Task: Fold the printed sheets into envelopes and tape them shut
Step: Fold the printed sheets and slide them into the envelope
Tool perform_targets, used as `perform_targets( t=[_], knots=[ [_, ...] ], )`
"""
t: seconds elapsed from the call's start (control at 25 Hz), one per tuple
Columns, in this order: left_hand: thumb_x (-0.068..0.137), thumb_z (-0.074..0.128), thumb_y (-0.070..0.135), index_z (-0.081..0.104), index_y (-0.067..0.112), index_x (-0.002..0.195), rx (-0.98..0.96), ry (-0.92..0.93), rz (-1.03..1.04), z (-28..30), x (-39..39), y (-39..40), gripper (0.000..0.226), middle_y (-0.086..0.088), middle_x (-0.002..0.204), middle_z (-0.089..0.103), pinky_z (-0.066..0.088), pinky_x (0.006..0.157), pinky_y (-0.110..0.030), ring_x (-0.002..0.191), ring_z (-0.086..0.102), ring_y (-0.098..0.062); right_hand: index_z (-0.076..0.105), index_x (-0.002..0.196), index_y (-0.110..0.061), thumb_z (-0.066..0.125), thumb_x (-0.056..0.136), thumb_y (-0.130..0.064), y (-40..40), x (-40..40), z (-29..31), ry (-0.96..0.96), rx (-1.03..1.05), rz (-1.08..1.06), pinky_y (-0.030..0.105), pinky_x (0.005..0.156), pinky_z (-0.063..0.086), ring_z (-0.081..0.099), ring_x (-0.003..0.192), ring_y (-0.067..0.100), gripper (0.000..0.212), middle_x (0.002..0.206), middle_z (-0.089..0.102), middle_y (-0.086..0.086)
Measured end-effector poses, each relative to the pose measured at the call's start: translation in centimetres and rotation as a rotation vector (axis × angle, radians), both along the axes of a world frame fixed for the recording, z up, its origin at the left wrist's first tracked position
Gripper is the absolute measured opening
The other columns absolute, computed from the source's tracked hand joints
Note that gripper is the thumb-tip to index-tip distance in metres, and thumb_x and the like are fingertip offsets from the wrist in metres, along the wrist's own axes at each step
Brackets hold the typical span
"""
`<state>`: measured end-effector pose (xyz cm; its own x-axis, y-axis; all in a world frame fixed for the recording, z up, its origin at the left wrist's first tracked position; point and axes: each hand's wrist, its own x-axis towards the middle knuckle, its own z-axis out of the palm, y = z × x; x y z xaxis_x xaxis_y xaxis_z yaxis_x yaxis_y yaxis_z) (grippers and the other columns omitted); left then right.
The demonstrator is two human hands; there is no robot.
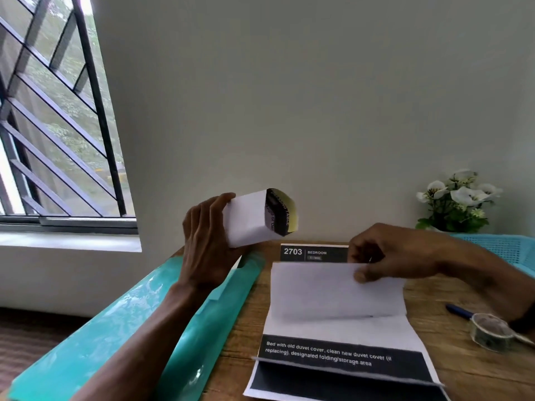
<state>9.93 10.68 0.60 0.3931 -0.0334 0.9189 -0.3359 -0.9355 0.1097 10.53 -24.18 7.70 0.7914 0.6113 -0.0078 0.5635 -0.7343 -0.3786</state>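
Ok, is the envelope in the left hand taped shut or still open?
Open: the folded envelope gripped by the left hand gapes at its right end, showing dark print inside; no tape visible.

Looked like a home room: wooden table (451, 369) against plain white wall (289, 96), barred window (52, 117) with trees outside, potted white flowers (459, 198), teal plastic basket (503, 247).

Window (55, 117): seen at upper left, crossed by dark metal bars, green foliage beyond
Wall (304, 96): plain pale surface filling the upper centre
Flowers (459, 198): white blooms with green leaves, placed at right against the wall
Basket (503, 247): turquoise mesh, partly seen at right edge
Pen (459, 311): blue, laid at lower right on the wooden table (469, 369)
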Motion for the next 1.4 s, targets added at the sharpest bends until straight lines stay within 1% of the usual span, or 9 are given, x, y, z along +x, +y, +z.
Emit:
perform_targets(
  t=[0.12, 0.2, 0.44, 0.56, 0.76, 0.96, 1.08, 1.28, 1.4],
  knots=[
    [0.072, 0.084, 0.03, 0.041, 0.017, 0.146, 0.032, -0.032, 0.164, 0.2, 0.0, 0.3, 0.086, -0.012, 0.136, 0.05, 0.031, 0.114, -0.062, 0.128, 0.046, -0.036, 0.072, 0.103, -0.028, 0.074, 0.094, -0.026, -1.6, 0.2, 2.0, -0.029, 0.122, -0.046, 0.022, 0.079, 0.059, 0.075, 0.091, 0.003, 0.009, 0.099, 0.081, -0.006],
    [0.072, 0.08, 0.024, 0.041, 0.019, 0.148, 0.015, -0.02, 0.27, 0.4, 0.0, 0.6, 0.085, -0.011, 0.136, 0.05, 0.023, 0.118, -0.063, 0.131, 0.044, -0.037, 0.073, 0.106, -0.028, 0.072, 0.095, -0.021, -2.8, 0.5, 2.6, -0.07, 0.203, -0.096, 0.019, 0.072, 0.058, 0.076, 0.091, 0.005, 0.013, 0.099, 0.082, -0.005],
    [0.068, 0.075, 0.014, 0.042, 0.023, 0.151, 0.037, 0.061, 0.379, 0.1, -0.2, 0.9, 0.09, -0.009, 0.133, 0.048, 0.015, 0.12, -0.066, 0.131, 0.043, -0.037, 0.076, 0.106, -0.031, 0.073, 0.094, -0.02, -4.2, 1.0, 3.3, -0.185, 0.483, -0.148, 0.043, 0.089, 0.058, 0.076, 0.095, 0.02, 0.017, 0.093, 0.083, -0.005],
    [0.069, 0.075, 0.021, 0.042, 0.023, 0.151, 0.078, 0.092, 0.334, 0.0, -0.3, 0.2, 0.089, -0.009, 0.132, 0.048, 0.013, 0.121, -0.066, 0.131, 0.044, -0.037, 0.075, 0.109, -0.033, 0.074, 0.093, -0.021, -3.0, 1.3, 2.1, -0.25, 0.563, -0.171, 0.039, 0.089, 0.057, 0.073, 0.098, 0.013, 0.02, 0.099, 0.081, -0.006],
    [0.069, 0.07, 0.039, 0.042, 0.024, 0.152, 0.085, 0.122, 0.286, 0.0, -0.1, -0.4, 0.088, -0.008, 0.132, 0.049, 0.01, 0.122, -0.065, 0.13, 0.043, -0.036, 0.075, 0.107, -0.033, 0.07, 0.097, -0.017, -1.9, 1.7, 0.3, -0.292, 0.509, -0.129, 0.013, 0.068, 0.054, 0.076, 0.085, 0.005, 0.019, 0.09, 0.082, -0.009],
    [0.067, 0.078, 0.043, 0.039, 0.027, 0.152, 0.11, 0.17, 0.276, 0.0, 0.0, -0.3, 0.095, -0.008, 0.132, 0.047, 0.011, 0.121, -0.068, 0.131, 0.041, -0.035, 0.074, 0.112, -0.034, 0.067, 0.098, -0.02, -1.7, 1.7, 0.2, -0.357, 0.356, -0.099, 0.02, 0.077, 0.057, 0.072, 0.09, -0.005, 0.021, 0.099, 0.08, -0.015],
    [0.066, 0.078, 0.046, 0.04, 0.027, 0.151, 0.113, 0.172, 0.273, -0.2, 0.0, -0.5, 0.095, -0.008, 0.131, 0.048, 0.014, 0.121, -0.067, 0.131, 0.04, -0.034, 0.075, 0.113, -0.031, 0.066, 0.099, -0.019, -1.5, 1.7, 0.2, -0.432, 0.309, -0.054, 0.008, 0.077, 0.05, 0.066, 0.096, -0.016, 0.021, 0.106, 0.076, -0.019],
    [0.066, 0.082, 0.045, 0.041, 0.026, 0.147, 0.126, 0.17, 0.191, 0.1, -0.3, -0.6, 0.093, -0.006, 0.131, 0.047, 0.015, 0.122, -0.064, 0.131, 0.038, -0.033, 0.073, 0.111, -0.034, 0.066, 0.1, -0.017, -1.9, 1.2, 1.1, -0.313, 0.218, -0.002, 0.014, 0.068, 0.054, 0.072, 0.084, -0.003, 0.021, 0.099, 0.078, -0.015],
    [0.063, 0.084, 0.035, 0.039, 0.028, 0.147, 0.182, 0.195, 0.155, 0.2, -0.4, -1.0, 0.096, -0.006, 0.134, 0.046, 0.014, 0.123, -0.062, 0.132, 0.039, -0.035, 0.072, 0.115, -0.033, 0.065, 0.101, -0.016, -2.2, 1.0, 1.4, -0.242, 0.159, 0.011, 0.018, 0.072, 0.057, 0.072, 0.087, -0.004, 0.023, 0.103, 0.078, -0.014]
  ],
)
